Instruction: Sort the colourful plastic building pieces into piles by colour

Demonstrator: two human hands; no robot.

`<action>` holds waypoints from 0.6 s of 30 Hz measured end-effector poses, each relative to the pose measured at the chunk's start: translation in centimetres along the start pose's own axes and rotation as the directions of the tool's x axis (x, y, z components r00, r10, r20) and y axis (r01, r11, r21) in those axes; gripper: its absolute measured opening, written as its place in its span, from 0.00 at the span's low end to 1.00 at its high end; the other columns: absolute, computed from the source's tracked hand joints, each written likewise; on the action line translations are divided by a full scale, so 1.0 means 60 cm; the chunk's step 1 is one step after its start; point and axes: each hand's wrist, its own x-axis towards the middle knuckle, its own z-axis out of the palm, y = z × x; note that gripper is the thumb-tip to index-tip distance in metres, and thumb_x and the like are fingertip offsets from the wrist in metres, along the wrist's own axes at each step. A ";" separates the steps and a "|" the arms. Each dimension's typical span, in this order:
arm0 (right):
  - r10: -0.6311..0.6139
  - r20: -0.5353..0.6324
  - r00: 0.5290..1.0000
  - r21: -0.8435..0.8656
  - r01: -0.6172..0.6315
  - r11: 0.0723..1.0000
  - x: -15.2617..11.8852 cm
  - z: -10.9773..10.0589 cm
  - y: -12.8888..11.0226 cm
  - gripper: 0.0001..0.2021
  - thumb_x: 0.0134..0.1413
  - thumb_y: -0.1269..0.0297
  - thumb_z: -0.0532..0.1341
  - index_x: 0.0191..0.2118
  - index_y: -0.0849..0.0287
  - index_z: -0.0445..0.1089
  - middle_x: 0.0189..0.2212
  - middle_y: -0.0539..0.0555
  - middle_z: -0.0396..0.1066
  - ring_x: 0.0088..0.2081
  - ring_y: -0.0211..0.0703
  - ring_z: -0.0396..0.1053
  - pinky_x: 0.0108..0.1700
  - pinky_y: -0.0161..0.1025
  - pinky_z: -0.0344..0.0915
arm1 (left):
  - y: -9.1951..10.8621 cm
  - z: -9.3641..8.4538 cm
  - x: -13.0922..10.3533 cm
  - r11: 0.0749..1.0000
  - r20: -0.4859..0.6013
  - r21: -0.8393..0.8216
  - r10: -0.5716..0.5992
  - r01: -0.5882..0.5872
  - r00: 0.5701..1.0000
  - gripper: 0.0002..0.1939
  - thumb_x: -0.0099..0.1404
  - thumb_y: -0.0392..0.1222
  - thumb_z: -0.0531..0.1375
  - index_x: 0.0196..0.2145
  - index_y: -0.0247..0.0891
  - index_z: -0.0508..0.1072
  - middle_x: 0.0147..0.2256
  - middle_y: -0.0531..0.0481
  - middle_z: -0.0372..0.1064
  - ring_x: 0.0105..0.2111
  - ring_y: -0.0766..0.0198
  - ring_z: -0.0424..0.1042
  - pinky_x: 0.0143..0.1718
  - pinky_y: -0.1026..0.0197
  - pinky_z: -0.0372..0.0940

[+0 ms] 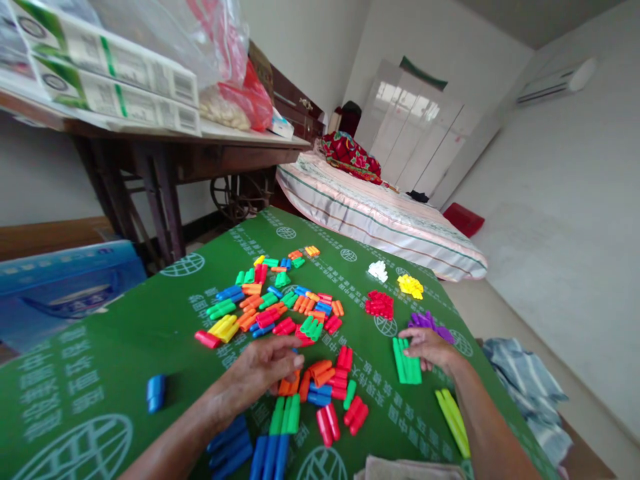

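My left hand [265,365] hovers over the near middle of the pile, thumb and fingers apart, with no piece visible in it. Beneath and beside it lie orange bullet-shaped plastic blocks [320,372]. Below it, green blocks [285,415] are joined end to end with blue blocks [270,457]. More blue blocks [230,448] lie under my left forearm. My right hand [434,349] has its fingers closed on the edge of a row of green blocks [406,363] lying on the board. Purple pieces [425,321] are just beyond it, and yellow-green sticks [451,420] are beside my right forearm.
Mixed coloured blocks [265,303] spread over the green board [165,320]. Sorted red [379,305], yellow [411,287] and white pieces [378,271] sit at the right. A lone blue block [155,393] stands left. A bed [370,207] and side table [225,157] are beyond.
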 end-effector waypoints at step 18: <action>-0.009 -0.243 0.970 -0.325 -0.072 0.943 -0.009 -0.002 0.019 0.16 0.48 0.65 0.61 0.45 0.61 0.71 0.30 0.54 0.74 0.26 0.40 0.72 0.27 0.35 0.64 | 0.021 0.005 -0.007 0.994 -0.146 -0.105 0.017 -0.032 0.989 0.21 0.47 0.52 0.64 0.36 0.35 0.73 0.24 0.51 0.72 0.23 0.65 0.68 0.20 0.66 0.59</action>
